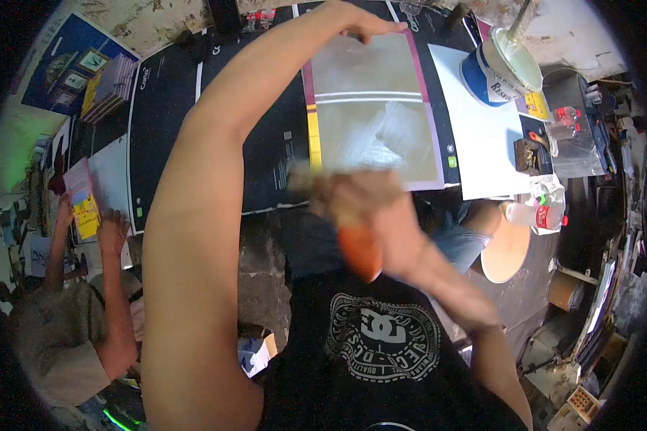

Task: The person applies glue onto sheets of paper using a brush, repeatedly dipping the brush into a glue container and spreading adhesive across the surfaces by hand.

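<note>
My left hand (359, 25) reaches across to the far edge of a grey-brown board with pink, yellow and lilac edges (352, 133). Its index finger stretches to the top right corner, and nothing is held in it. Close to my body, my right hand (392, 223) is closed around a brush with an orange handle (360, 251). Hand and bristles are blurred by motion near the board's lower edge. A wet, whitish smear shows on the lower half of the board, below a pair of white lines.
At the back right, a tub of white paste (514, 68) stands on a white sheet (474, 136). Bottles (535, 214) lie to the right. On the left, another person's hands (111, 233) hold a pink and yellow booklet (83, 201), near stacked books (111, 90).
</note>
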A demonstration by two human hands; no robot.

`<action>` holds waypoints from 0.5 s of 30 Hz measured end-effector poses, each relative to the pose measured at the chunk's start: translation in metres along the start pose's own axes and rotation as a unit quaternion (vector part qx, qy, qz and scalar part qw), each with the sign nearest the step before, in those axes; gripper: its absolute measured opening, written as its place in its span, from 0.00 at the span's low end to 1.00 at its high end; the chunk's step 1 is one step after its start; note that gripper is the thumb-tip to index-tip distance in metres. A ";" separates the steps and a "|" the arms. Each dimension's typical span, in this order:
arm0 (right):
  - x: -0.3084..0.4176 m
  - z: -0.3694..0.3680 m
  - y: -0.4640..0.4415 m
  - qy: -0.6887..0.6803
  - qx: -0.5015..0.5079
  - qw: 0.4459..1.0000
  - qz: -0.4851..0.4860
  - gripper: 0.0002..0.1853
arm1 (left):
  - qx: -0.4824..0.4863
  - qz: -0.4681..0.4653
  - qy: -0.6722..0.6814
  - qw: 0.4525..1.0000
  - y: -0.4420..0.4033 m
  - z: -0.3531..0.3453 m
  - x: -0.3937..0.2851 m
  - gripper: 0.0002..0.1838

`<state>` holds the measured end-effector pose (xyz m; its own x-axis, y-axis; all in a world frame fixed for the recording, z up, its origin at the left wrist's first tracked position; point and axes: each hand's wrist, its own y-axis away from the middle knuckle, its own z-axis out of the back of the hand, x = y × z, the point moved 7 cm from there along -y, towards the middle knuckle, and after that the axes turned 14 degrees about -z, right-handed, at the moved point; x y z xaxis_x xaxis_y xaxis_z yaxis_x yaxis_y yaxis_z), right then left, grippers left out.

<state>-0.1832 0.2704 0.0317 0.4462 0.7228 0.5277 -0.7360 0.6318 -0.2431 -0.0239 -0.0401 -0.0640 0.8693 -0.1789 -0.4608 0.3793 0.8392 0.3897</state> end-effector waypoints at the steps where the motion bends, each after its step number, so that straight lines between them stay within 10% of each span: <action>1: -0.012 0.010 -0.017 0.018 -0.017 0.999 -0.020 0.21 | 0.016 0.013 0.008 1.000 0.006 -0.002 -0.004 0.57; 7: -0.052 -0.045 -0.054 0.135 -0.013 0.991 0.014 0.26 | 0.102 0.067 -0.042 0.992 -0.014 -0.005 0.015 0.63; 8: -0.035 -0.046 -0.034 0.090 -0.029 0.995 0.034 0.25 | -0.012 0.041 -0.014 0.999 -0.007 -0.004 0.012 0.64; 15: -0.022 0.015 -0.001 0.006 0.069 0.998 0.009 0.23 | -0.015 0.020 0.017 1.000 -0.017 -0.005 0.017 0.64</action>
<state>-0.1999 0.2494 0.0325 0.4377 0.7369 0.5151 -0.8064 0.5751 -0.1375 -0.0170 -0.0553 -0.0823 0.8723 -0.1277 -0.4720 0.3339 0.8608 0.3840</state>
